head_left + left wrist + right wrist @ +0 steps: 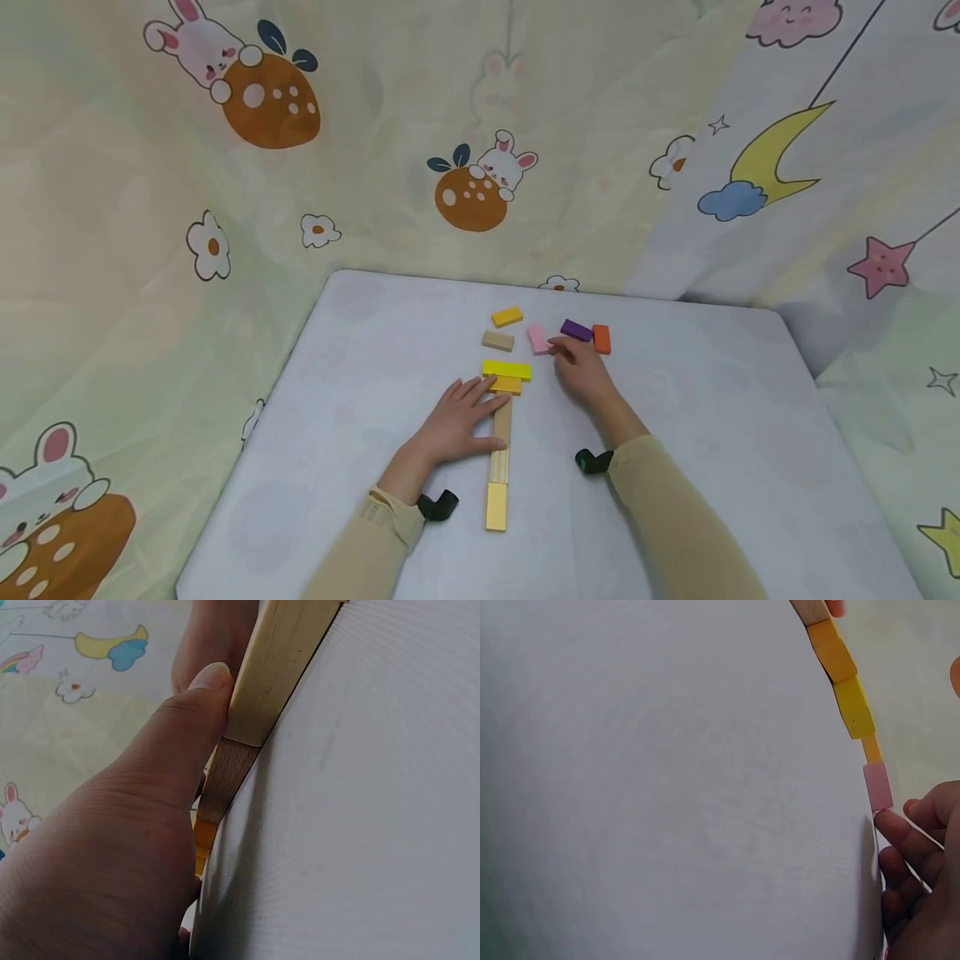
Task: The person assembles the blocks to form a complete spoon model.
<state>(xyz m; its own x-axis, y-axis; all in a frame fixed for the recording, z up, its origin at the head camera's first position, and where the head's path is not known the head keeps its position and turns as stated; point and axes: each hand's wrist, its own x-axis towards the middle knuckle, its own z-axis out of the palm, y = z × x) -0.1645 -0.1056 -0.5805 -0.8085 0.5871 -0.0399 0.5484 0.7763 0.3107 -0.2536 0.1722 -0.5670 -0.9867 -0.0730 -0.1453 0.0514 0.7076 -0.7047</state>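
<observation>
My left hand [461,421] lies over a straight row of wooden blocks [500,467], fingers spread and reaching to the orange-yellow block [508,386] at its far end. The thumb [176,724] touches the side of a pale block [274,671] in the left wrist view. A bright yellow block [507,369] lies crosswise just beyond the fingertips. My right hand [585,375] is at the pink block [537,339], loosely bent, with a fingertip at the block's end in the right wrist view.
Beyond the row lie a tan block [498,340] and an orange-yellow block [507,317]. A purple block [577,330] and a red-orange block [602,339] lie close past my right hand. The white table [720,400] meets a cartoon-printed cloth [390,167] at the back.
</observation>
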